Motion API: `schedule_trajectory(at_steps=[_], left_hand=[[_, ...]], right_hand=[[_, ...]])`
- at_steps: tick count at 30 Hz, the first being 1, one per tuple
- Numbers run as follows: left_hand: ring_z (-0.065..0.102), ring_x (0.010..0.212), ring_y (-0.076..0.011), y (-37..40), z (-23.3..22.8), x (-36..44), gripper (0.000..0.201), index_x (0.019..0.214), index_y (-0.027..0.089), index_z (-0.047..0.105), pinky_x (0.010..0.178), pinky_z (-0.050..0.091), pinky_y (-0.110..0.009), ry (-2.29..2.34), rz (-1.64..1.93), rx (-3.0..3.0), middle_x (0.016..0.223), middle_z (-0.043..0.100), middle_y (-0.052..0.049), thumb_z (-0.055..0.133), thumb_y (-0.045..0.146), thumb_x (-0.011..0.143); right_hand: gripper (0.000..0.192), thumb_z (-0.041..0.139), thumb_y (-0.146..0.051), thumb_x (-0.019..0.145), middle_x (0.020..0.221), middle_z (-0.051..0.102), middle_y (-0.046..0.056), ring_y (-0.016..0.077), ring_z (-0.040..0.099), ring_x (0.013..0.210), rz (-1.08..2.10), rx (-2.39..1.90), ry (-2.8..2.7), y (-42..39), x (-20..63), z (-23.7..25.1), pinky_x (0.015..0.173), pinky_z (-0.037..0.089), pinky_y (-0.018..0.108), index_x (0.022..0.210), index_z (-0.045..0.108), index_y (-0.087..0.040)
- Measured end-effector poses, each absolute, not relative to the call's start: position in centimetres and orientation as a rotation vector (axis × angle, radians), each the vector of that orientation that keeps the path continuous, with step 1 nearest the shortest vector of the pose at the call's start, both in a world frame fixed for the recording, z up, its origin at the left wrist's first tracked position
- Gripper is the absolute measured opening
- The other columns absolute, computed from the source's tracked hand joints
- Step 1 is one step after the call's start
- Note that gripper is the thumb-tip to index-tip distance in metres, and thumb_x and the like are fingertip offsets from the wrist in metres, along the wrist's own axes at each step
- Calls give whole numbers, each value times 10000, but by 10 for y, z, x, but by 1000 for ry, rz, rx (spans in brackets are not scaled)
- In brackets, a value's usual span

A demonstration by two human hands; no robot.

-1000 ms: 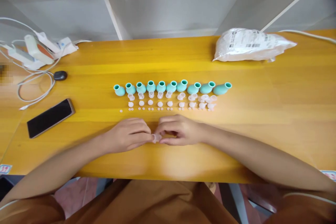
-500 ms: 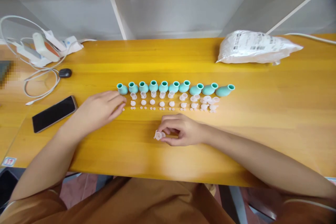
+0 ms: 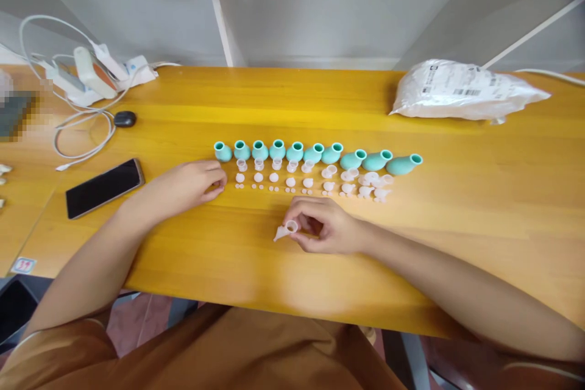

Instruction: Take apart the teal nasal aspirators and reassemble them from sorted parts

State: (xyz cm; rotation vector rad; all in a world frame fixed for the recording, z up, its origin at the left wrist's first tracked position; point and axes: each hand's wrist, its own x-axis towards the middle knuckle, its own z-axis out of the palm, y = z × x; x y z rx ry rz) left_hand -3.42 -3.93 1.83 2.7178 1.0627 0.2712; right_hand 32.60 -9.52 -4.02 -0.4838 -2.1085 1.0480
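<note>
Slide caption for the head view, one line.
Right hand holds a small translucent piece; left hand is beside rows of pale plastic parts, near teal bottles.

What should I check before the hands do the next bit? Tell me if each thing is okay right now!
1. Right hand has a grip on the clear plastic piece: ok, it is pinched there.
2. Left hand has something in it: cannot tell, it is curled and could hide a tiny thing.
3. Teal bottles in a row: ok, ten of them.
4. Bottle mouths uncovered: ok, the openings show.
5. Phone well away from the left forearm: not ok, it lies close beside it.
6. White bag away from both hands: ok, it is at the back.
</note>
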Motion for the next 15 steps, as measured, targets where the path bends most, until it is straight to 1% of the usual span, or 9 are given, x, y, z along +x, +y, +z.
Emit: schedule_trajectory(at_steps=[3,7,9,11,13,15], left_hand=[[647,766,-172,-44,23,-28,184,948,197,707,731,489,-296,1059,163,2721,927,690,-36,589,265,1071],[660,759,-138,-59,27,-6,93,979,214,710,726,519,-256,829,298,2538,909,703,-5,637,210,1035],[703,805,-128,-69,22,10,78,1015,215,734,766,560,-235,687,386,2381,951,738,-9,671,169,1010],[721,810,-133,-79,12,27,59,1004,207,748,782,589,-238,597,538,2232,956,762,-25,723,158,980],[729,793,-141,-85,-3,42,23,983,197,757,760,606,-245,565,662,2066,947,775,-46,759,176,971],[744,798,-154,-88,-18,53,42,972,187,750,744,620,-252,582,822,1859,919,773,-56,786,209,967]], right_hand=[[65,750,-240,1031,783,651,-29,92,538,578,1007,-567,-2065,-94,326,-43,534,462,201,1058,700,-208],[144,765,-324,1064,789,674,-29,82,545,561,1106,-615,-1968,-91,326,-48,509,444,192,1078,690,-201],[183,776,-358,1070,800,694,-21,87,573,579,1157,-619,-1947,-90,325,-50,518,457,193,1090,690,-199],[210,784,-383,1072,824,724,-5,94,597,595,1174,-613,-1949,-89,326,-51,533,473,198,1101,693,-196],[233,785,-408,1074,811,733,-4,98,602,591,1184,-618,-1966,-89,326,-51,540,481,204,1100,694,-196],[255,785,-435,1074,784,731,-9,103,598,578,1196,-629,-1986,-89,327,-50,538,481,209,1093,696,-197]])
